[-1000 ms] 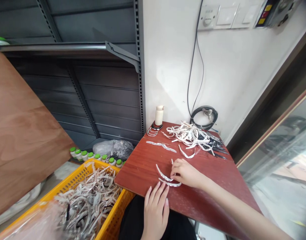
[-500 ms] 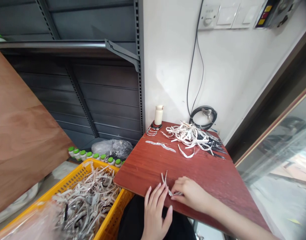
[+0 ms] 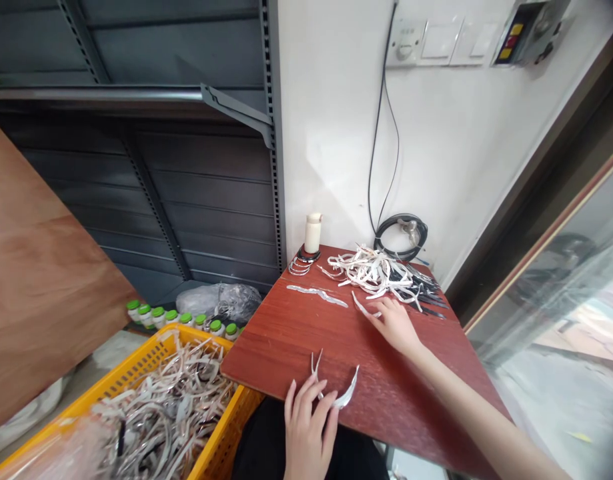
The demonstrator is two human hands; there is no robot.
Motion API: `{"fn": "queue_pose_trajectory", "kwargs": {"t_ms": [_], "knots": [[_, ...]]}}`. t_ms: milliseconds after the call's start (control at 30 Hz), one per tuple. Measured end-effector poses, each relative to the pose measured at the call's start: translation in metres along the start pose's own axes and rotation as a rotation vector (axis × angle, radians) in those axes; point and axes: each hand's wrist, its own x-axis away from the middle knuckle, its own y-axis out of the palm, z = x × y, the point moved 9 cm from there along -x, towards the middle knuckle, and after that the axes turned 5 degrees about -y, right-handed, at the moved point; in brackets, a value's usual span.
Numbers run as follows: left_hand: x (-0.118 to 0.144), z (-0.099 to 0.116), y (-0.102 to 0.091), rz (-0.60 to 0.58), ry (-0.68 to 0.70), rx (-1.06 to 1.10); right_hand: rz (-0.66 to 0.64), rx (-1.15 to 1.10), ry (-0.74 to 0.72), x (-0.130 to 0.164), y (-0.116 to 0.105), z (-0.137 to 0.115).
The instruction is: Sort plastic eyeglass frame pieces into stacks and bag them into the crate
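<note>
While our left hand [image 3: 309, 427] lies splayed on strips [image 3: 347, 395], right hand [image 3: 396, 325] at lone strip [image 3: 360, 307], grip unclear, tangled pile [image 3: 369, 272] crowding beyond, crate [image 3: 232, 421] left.

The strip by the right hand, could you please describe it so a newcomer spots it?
On the red table, find the pale pile at the back. In front, the strip lies by the right hand. Unlike the wavy strip to the left, it shows one bend.

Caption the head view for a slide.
Left hand on strips, right hand at another strip near the pile on the table.
</note>
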Motion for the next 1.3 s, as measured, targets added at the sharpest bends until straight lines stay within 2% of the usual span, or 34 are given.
{"fn": "queue_pose_trajectory", "kwargs": {"t_ms": [100,233,333,433,533,633,767,867,967,1033,1067,1133,1167,1200,1300], "knots": [[0.001,0.002,0.003,-0.027,0.008,-0.002,-0.066,0.048,-0.006,0.004,0.008,0.013],[0.002,0.003,0.005,-0.060,0.008,-0.008,-0.113,0.043,-0.033,0.010,0.013,-0.001],[0.000,0.005,0.000,-0.043,-0.002,0.005,-0.127,0.034,-0.035,0.013,0.010,-0.023],[-0.004,0.009,-0.005,-0.017,-0.007,0.032,-0.143,-0.073,-0.012,0.019,0.004,-0.058],[-0.006,0.008,-0.009,0.035,-0.045,0.087,-0.224,-0.205,-0.021,0.033,0.007,-0.102],[-0.003,0.003,-0.010,0.083,-0.082,0.138,-0.318,-0.219,-0.081,0.050,0.018,-0.138],[0.002,-0.001,-0.005,0.100,-0.050,0.128,-0.368,-0.234,-0.150,0.065,0.026,-0.155],[0.003,-0.001,-0.004,0.112,-0.012,0.098,-0.394,-0.247,-0.193,0.072,0.026,-0.158],[0.002,-0.001,-0.002,0.112,0.015,0.067,-0.389,-0.355,-0.251,0.067,0.021,-0.157],[0.002,-0.001,-0.002,0.106,0.013,0.057,-0.318,-0.406,-0.261,0.052,0.011,-0.141],[0.002,-0.001,-0.002,0.103,0.013,0.055,-0.256,-0.363,-0.215,0.040,0.005,-0.123],[0.001,0.000,-0.002,0.091,0.023,0.052,-0.102,-0.149,-0.016,0.014,-0.012,-0.065],[0.001,0.001,-0.002,0.088,0.034,0.052,-0.022,0.027,0.167,0.006,-0.024,-0.025],[0.002,0.001,-0.002,0.090,0.044,0.052,0.038,0.114,0.287,0.000,-0.035,0.008],[0.002,0.001,-0.001,0.095,0.044,0.066,0.129,0.264,0.537,-0.006,-0.055,0.089]]}}
